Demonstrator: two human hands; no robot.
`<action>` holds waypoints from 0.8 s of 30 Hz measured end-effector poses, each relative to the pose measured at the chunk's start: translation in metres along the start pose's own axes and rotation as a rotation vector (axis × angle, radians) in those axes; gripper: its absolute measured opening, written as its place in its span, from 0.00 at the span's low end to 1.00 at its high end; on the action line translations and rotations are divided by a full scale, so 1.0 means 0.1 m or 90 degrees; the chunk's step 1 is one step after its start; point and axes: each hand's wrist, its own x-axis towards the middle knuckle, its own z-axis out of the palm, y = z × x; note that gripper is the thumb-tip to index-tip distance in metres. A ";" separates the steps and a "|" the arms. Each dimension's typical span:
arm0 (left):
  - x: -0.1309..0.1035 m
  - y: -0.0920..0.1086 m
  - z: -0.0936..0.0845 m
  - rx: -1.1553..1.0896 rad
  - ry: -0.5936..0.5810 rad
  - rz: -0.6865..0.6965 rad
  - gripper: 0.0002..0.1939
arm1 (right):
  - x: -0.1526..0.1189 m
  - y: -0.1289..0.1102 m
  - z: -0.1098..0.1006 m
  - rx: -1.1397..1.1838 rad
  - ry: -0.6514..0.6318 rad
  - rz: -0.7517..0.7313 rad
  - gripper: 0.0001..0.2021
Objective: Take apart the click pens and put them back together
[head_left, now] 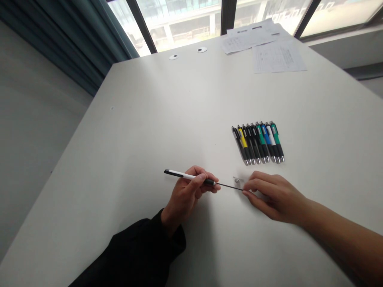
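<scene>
My left hand (191, 187) is closed around a white pen barrel (188, 175) with a black clip and black grip, lying nearly level above the table. From the barrel's open right end sticks a thin dark refill (229, 186). The far tip of that refill is pinched between thumb and forefinger of my right hand (267, 193). Just beyond the right fingertips, small silvery pen parts (237, 180) lie on the table; their exact kind is too small to tell. A row of several click pens (257, 143), in black, yellow, green, blue and white, lies side by side behind my right hand.
The white table (143, 119) stretches to the windows. Printed papers (278, 56) lie at the far right edge. Two oval cable-hole covers (202, 50) are set near the far edge. A dark curtain (72, 36) hangs at the left.
</scene>
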 end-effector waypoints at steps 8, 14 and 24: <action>0.07 -0.01 -0.03 -0.004 0.141 0.117 0.10 | -0.02 0.04 0.00 -0.095 -0.018 0.032 0.05; 0.04 -0.03 -0.02 0.008 0.091 0.100 0.11 | -0.03 0.03 0.02 -0.081 0.001 0.058 0.06; -0.06 -0.09 -0.05 0.121 -0.179 0.058 0.09 | 0.01 -0.11 -0.01 0.040 0.081 0.009 0.06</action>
